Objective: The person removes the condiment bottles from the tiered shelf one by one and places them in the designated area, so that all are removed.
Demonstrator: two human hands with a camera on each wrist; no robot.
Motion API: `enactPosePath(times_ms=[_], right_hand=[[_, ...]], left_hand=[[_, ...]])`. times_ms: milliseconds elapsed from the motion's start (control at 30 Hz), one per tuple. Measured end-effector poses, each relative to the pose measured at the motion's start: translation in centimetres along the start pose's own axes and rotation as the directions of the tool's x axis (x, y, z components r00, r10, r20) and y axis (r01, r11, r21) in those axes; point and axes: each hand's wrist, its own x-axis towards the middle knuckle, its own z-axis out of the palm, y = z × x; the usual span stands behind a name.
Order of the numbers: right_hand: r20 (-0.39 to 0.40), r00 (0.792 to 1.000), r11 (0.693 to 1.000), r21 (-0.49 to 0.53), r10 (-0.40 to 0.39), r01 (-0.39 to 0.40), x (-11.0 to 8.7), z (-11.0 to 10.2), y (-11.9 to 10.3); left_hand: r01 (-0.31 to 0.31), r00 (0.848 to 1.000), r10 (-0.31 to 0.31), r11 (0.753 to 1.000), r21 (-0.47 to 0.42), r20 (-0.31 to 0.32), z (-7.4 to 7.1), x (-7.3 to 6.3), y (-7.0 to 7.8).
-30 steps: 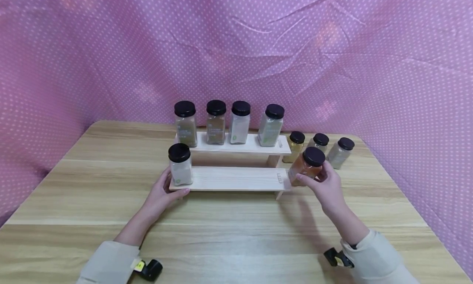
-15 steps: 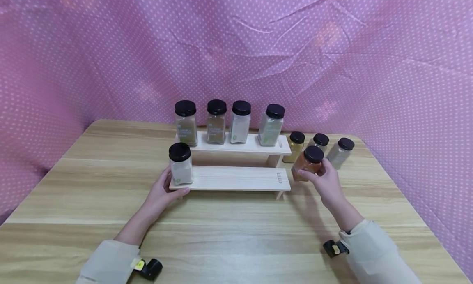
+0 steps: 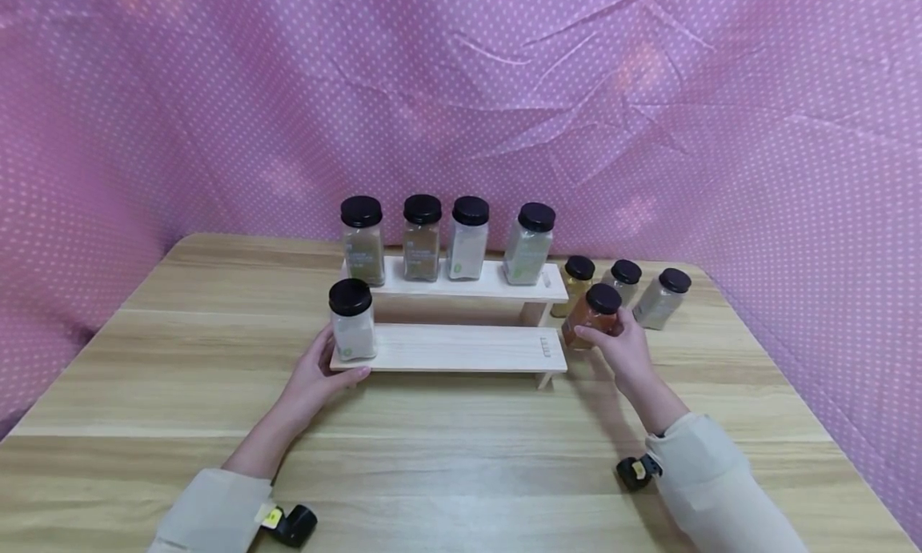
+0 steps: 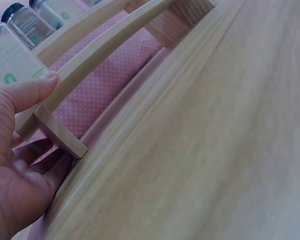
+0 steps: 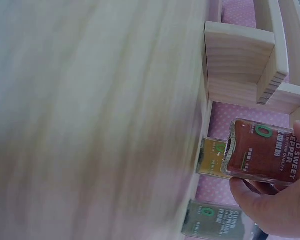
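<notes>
My left hand (image 3: pixel 314 379) grips the left end of the low step of a two-tier wooden spice rack (image 3: pixel 461 347), its thumb on the front edge and fingers curled below. Right beside that hand, a black-capped jar of pale powder (image 3: pixel 354 334) stands upright on the step. My right hand (image 3: pixel 627 354) holds a spice jar (image 3: pixel 591 322) of red-orange powder off the rack's right end. Its label (image 5: pixel 285 155) reads in part "sweet pepper" in the right wrist view. The jar tilts slightly, its base raised off the tabletop. The palm hides part of it.
Several black-capped jars (image 3: pixel 422 245) line the rack's upper step. Right of the rack stand a yellow-powder jar (image 3: pixel 579 273), a partly hidden jar (image 3: pixel 625 273) and a grey-powder jar (image 3: pixel 660 301). Pink dotted cloth (image 3: pixel 461 97) hangs behind the wooden table (image 3: pixel 461 473).
My right hand has carried the red-orange spice jar a little away from me, then slightly left toward the rack's end. The left hand and the rack have stayed in place.
</notes>
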Motion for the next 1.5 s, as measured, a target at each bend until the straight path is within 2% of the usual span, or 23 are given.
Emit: enactPosePath(times_ms=[133,267,500,700,800,900,1033,1100,1300,1500], right_hand=[[0.005,0.999,0.997,0.056,-0.045,0.045,1.5,-0.1,2.5],[0.007,0.999,0.997,0.062,-0.052,0.052,2.9,-0.2,4.5],[0.021,0.999,1.0,-0.005,0.031,-0.031,1.2,0.5,0.6],[-0.006,0.999,0.999,-0.002,0.053,-0.053,1.3,0.8,0.6],[0.002,0.999,0.999,-0.016,0.043,-0.043,1.5,0.9,1.1],[0.015,1.0,1.0,0.002,0.02,-0.02,2.8,0.7,3.3],[-0.02,1.0,1.0,0.007,0.019,-0.018,4.6,0.6,6.4],[-0.033,0.999,1.0,-0.004,0.027,-0.027,4.9,0.8,7.0],[-0.04,0.998,0.999,0.017,0.05,-0.05,5.4,0.9,7.4],[-0.034,0.999,0.999,0.016,0.034,-0.033,5.3,0.9,7.1]], left_hand=[[-0.001,1.0,0.001,1.0,-0.003,0.001,0.1,0.0,0.0],[0.008,1.0,-0.008,1.0,-0.002,0.005,0.1,-0.1,0.0],[0.024,1.0,-0.024,1.0,0.004,0.004,0.1,-0.1,0.0],[0.02,1.0,-0.02,1.0,0.012,0.0,0.1,0.0,0.0],[0.024,1.0,-0.024,1.0,0.013,0.004,0.1,-0.1,0.1],[0.025,1.0,-0.025,1.0,0.017,0.007,0.1,-0.1,0.1],[0.023,1.0,-0.023,0.999,0.023,0.007,0.1,-0.1,0.1],[0.023,1.0,-0.023,0.999,0.026,0.006,0.0,-0.1,0.1],[0.024,1.0,-0.024,0.999,0.03,0.008,0.0,-0.1,0.0],[0.025,1.0,-0.025,0.999,0.038,0.001,0.0,-0.1,0.1]])
